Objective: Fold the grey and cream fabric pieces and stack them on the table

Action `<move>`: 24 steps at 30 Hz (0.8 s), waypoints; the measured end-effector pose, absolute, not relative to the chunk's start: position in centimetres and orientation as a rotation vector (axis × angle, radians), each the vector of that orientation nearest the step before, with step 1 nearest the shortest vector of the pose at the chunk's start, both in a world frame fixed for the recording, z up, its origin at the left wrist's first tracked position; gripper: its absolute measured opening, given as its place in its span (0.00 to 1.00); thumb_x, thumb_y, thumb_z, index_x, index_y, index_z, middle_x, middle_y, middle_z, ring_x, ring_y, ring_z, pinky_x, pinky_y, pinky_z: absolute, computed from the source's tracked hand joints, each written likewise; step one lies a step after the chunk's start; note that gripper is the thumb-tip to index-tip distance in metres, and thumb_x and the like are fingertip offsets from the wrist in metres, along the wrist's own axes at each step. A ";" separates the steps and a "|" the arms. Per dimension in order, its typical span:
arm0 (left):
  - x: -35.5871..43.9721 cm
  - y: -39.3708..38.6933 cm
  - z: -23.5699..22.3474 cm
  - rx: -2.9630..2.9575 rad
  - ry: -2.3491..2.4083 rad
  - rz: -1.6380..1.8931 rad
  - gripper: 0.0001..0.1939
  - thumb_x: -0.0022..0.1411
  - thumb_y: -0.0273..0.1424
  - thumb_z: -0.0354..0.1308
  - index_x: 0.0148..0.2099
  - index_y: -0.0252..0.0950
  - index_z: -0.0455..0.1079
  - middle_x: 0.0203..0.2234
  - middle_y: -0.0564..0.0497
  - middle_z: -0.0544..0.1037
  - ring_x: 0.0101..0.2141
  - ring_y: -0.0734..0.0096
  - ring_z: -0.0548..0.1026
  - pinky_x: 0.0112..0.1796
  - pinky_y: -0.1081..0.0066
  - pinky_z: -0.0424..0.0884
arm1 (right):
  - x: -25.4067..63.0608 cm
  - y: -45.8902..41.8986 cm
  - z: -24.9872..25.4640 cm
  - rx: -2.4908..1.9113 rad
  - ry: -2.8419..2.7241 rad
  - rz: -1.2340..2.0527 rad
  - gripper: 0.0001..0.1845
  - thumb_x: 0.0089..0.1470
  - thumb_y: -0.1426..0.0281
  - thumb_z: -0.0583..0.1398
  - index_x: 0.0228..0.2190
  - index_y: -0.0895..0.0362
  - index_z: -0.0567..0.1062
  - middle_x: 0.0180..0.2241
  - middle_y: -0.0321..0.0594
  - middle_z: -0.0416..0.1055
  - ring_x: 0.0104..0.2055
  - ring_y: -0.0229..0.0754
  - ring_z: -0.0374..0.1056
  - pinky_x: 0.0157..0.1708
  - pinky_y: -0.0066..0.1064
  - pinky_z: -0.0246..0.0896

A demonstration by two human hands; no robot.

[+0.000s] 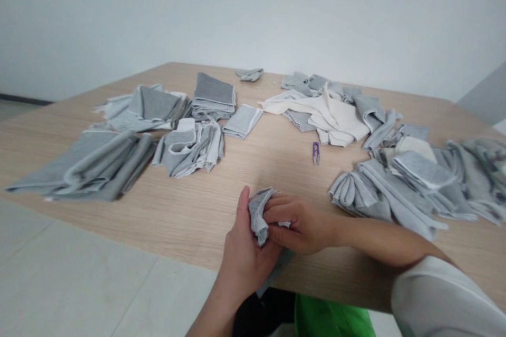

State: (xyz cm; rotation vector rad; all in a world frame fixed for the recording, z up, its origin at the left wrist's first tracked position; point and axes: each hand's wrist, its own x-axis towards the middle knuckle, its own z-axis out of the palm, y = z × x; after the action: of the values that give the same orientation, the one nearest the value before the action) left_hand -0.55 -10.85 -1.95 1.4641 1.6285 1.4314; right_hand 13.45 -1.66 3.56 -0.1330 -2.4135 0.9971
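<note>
A small grey fabric piece (259, 213) is bunched between both hands at the near edge of the wooden table (197, 205). My left hand (243, 250) cups it from below, fingers wrapped round it. From the right, my right hand (296, 221) pinches the same piece with fingers curled over its top. Part of the fabric hangs down below the hands over the table edge.
A small purple thread snipper (315, 152) lies on the table beyond the hands. Folded grey fabric stacks (98, 160) lie at the left, more grey pieces (411, 179) at the right, and cream and grey pieces (332, 113) at the back. White wall behind, tiled floor at left.
</note>
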 end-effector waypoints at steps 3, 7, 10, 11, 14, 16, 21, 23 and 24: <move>-1.2 -10.7 -2.0 1.735 1.784 1.374 0.39 0.58 0.35 0.59 0.67 0.37 0.48 0.53 0.39 0.74 0.47 0.55 0.77 0.42 0.60 0.75 | 13.5 -1.6 3.7 -0.116 -2.387 1.020 0.12 0.61 0.71 0.51 0.26 0.56 0.67 0.28 0.41 0.68 0.34 0.40 0.63 0.40 0.34 0.62; -1.9 -10.7 -1.9 2.025 1.749 1.337 0.32 0.61 0.32 0.56 0.65 0.38 0.53 0.54 0.41 0.73 0.50 0.58 0.75 0.46 0.63 0.73 | 13.5 -1.6 3.7 -0.110 -2.353 1.033 0.14 0.63 0.70 0.50 0.25 0.55 0.66 0.27 0.40 0.67 0.34 0.40 0.63 0.41 0.34 0.62; -2.2 -10.6 -1.7 2.137 1.657 1.278 0.33 0.62 0.31 0.55 0.67 0.38 0.50 0.55 0.42 0.73 0.51 0.61 0.74 0.48 0.66 0.72 | 13.5 -1.5 3.8 -0.132 -2.354 1.038 0.16 0.63 0.69 0.50 0.24 0.55 0.65 0.25 0.39 0.66 0.32 0.39 0.62 0.40 0.33 0.61; -2.4 -10.5 -1.6 2.162 1.621 1.250 0.33 0.63 0.30 0.54 0.67 0.38 0.50 0.55 0.42 0.72 0.52 0.62 0.73 0.49 0.66 0.71 | 13.5 -1.5 3.8 -0.128 -2.345 1.058 0.16 0.64 0.69 0.50 0.24 0.56 0.66 0.25 0.39 0.66 0.32 0.39 0.62 0.40 0.33 0.62; -2.8 -10.4 -1.3 2.187 1.541 1.189 0.29 0.64 0.29 0.52 0.66 0.40 0.54 0.57 0.44 0.71 0.55 0.62 0.70 0.53 0.66 0.68 | 13.5 -1.3 4.1 -0.102 -2.292 1.133 0.16 0.65 0.66 0.51 0.26 0.56 0.68 0.27 0.39 0.67 0.34 0.39 0.63 0.41 0.33 0.62; -2.9 -10.5 -1.0 2.162 1.510 1.199 0.26 0.64 0.27 0.51 0.64 0.41 0.59 0.55 0.45 0.72 0.54 0.62 0.71 0.52 0.66 0.68 | 13.6 -1.3 4.1 -0.107 -2.276 1.162 0.17 0.65 0.63 0.51 0.26 0.57 0.68 0.27 0.39 0.66 0.34 0.39 0.63 0.41 0.33 0.62; -2.8 -10.8 -0.4 2.026 1.513 1.311 0.17 0.66 0.27 0.49 0.54 0.41 0.70 0.38 0.47 0.80 0.37 0.66 0.78 0.39 0.70 0.72 | 13.6 -1.3 3.6 -0.200 -2.349 1.095 0.16 0.64 0.63 0.52 0.26 0.57 0.67 0.26 0.39 0.65 0.33 0.39 0.62 0.39 0.33 0.61; -2.8 -10.9 -0.2 1.925 1.521 1.310 0.14 0.67 0.29 0.48 0.47 0.40 0.74 0.30 0.49 0.79 0.29 0.67 0.76 0.35 0.70 0.72 | 13.6 -1.3 3.6 -0.223 -2.370 1.056 0.16 0.64 0.64 0.51 0.26 0.56 0.66 0.26 0.38 0.63 0.32 0.39 0.61 0.37 0.32 0.60; -2.8 -11.0 -0.2 1.870 1.522 1.314 0.13 0.67 0.31 0.48 0.42 0.39 0.75 0.27 0.50 0.77 0.26 0.68 0.74 0.33 0.70 0.71 | 13.6 -1.4 3.6 -0.222 -2.369 1.051 0.15 0.64 0.65 0.50 0.25 0.56 0.65 0.25 0.37 0.62 0.31 0.38 0.60 0.36 0.31 0.60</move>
State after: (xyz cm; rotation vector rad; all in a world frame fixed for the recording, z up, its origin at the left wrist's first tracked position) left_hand -2.81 -11.01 -0.18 1.8703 1.5221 1.3139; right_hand 13.64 -1.36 3.65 -0.2219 -2.3690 1.0514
